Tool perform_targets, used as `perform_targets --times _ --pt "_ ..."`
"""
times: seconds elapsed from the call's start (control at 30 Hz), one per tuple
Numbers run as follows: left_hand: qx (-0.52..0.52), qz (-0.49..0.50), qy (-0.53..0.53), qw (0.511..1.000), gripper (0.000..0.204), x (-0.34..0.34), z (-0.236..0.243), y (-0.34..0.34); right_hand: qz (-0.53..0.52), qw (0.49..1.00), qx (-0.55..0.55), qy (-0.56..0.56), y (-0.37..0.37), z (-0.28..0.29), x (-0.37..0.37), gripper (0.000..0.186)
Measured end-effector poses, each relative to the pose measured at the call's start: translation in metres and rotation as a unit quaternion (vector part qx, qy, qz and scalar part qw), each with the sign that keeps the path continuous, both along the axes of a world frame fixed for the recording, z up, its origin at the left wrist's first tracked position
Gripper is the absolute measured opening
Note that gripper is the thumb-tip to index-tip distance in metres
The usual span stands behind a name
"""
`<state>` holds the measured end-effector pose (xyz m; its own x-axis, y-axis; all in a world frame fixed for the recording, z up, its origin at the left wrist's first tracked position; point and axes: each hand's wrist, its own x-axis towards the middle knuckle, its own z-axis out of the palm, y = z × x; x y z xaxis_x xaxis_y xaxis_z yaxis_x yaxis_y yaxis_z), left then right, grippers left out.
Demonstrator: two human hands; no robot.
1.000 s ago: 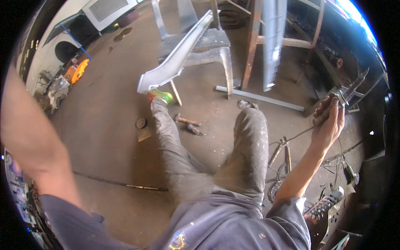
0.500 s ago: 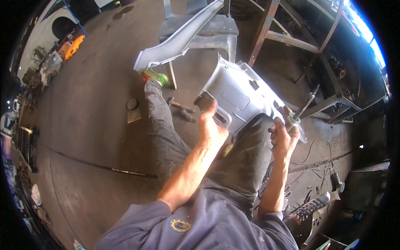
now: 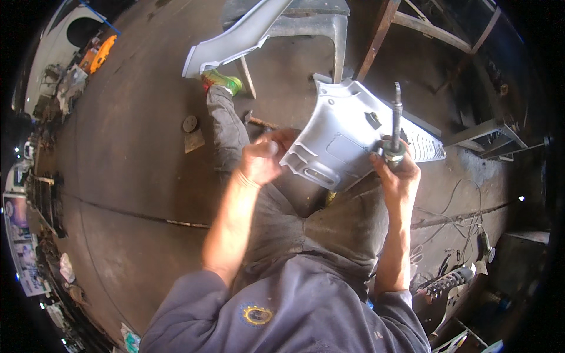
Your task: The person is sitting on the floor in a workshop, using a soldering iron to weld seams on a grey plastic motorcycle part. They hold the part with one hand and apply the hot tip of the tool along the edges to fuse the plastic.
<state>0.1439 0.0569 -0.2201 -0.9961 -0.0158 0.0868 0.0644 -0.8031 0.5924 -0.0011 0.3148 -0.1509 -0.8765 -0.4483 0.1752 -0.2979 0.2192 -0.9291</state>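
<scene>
A grey plastic body panel (image 3: 347,138) is held up over my lap. My left hand (image 3: 263,157) grips its left edge. My right hand (image 3: 395,176) is closed around a slim metal tool (image 3: 395,126) whose shaft points upward, and it rests against the panel's right side. My legs in grey trousers stretch out below the panel, and one green shoe (image 3: 222,80) shows at the far end.
A long grey panel (image 3: 235,35) leans on a grey plastic chair (image 3: 312,26) ahead. A wooden frame (image 3: 424,23) stands at the upper right. Cables (image 3: 459,223) and tools lie on the floor to my right. A round disc (image 3: 189,123) lies left of my leg.
My left hand has come in and taken the grey panel, which was brought over my lap. My right hand moved in from the right with the tool to the panel's side.
</scene>
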Motion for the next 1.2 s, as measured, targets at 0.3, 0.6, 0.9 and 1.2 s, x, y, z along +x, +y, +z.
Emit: perform_targets --times 0.3,0.6,0.9,1.2 --pt "-0.478 0.056 -0.204 0.852 0.047 -0.045 0.076 0.018 0.017 0.997 0.064 0.042 -0.014 0.003 -0.001 0.025" --pt "-0.265 0.170 -0.184 0.931 0.037 -0.043 0.047 0.054 -0.046 0.995 0.041 0.074 0.003 -0.005 0.004 0.025" --pt "-0.276 0.162 -0.218 0.922 0.041 -0.029 0.036 0.046 -0.132 0.989 -0.039 -0.049 0.065 -0.029 0.025 0.023" --pt "-0.315 0.181 -0.268 0.892 0.059 0.058 0.071 -0.020 -0.127 0.970 -0.054 -0.200 0.095 -0.032 0.047 0.030"
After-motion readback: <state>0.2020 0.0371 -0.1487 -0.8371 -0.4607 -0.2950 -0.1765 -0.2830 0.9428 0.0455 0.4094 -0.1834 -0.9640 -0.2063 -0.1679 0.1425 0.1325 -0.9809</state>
